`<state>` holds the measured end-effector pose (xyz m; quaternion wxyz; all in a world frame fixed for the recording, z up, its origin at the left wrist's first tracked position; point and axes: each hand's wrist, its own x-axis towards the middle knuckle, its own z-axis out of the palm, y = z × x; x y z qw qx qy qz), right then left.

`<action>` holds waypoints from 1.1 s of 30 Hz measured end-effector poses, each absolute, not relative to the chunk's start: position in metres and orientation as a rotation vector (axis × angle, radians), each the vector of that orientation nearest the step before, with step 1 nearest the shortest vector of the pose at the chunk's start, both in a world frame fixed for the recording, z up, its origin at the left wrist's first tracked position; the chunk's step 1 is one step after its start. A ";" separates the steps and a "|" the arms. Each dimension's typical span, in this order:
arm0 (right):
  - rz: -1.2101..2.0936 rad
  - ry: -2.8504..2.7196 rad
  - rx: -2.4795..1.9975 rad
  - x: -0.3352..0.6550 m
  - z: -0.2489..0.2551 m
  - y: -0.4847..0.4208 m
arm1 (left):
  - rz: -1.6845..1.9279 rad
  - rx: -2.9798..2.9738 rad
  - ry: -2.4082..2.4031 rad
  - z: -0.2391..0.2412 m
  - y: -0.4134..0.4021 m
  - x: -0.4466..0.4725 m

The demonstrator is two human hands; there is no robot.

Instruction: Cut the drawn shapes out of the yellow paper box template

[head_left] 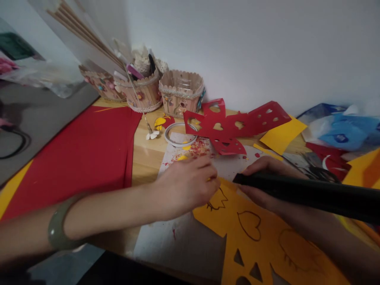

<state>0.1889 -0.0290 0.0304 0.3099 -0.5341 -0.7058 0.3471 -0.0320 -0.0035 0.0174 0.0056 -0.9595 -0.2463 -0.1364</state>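
Craft table, close work: an orange card (267, 247) lies directly under & nearer than both hands, on a gray mat (166, 241), a heart outline (249, 225) drawn just below the grip & triangular holes (238, 257) farther below it. Card looks v. light, matte, prob. not slippery; stiff enough to keep its flat shape, though likely to bend or crease if squeezed. Weak spots, by the look of it, are the narrow bits around the holes & the notched edge; best hold is prob. the broad uncut part near the heart, or a thumb-and-finger pinch on the far edge.

L hand (190, 186) comes in from the side, forearm low & almost level, green bangle (57, 225) well back from the wrist, knuckles up, fingers curled together at the card's far-left edge; can't tell if the tips are actually closed on it. R hand (268, 164) reaches in opposite, thumb above & fingers below, and looks clamped on the near end of a long black object (303, 194), w/ its tip just beside the card's far edge. That object crosses in front of the R wrist, hiding much of the palm.

Beyond the grip, a red cut-out (228, 128) w/ heart-shaped & other openings; a white ring (179, 145) sits beyond the L hand, near scattered scraps.
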 end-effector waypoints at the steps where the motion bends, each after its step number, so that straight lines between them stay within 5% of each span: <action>1: 0.952 -1.893 -1.384 0.188 0.026 -0.028 | -0.434 -3.002 -0.732 0.016 -0.009 -0.035; 11: 0.697 -1.925 -1.495 0.165 0.008 -0.037 | -0.527 -3.008 -0.695 0.003 -0.019 -0.036; 33: 0.690 -2.047 -1.413 0.172 -0.003 -0.039 | -0.514 -3.040 -0.701 0.001 -0.018 -0.036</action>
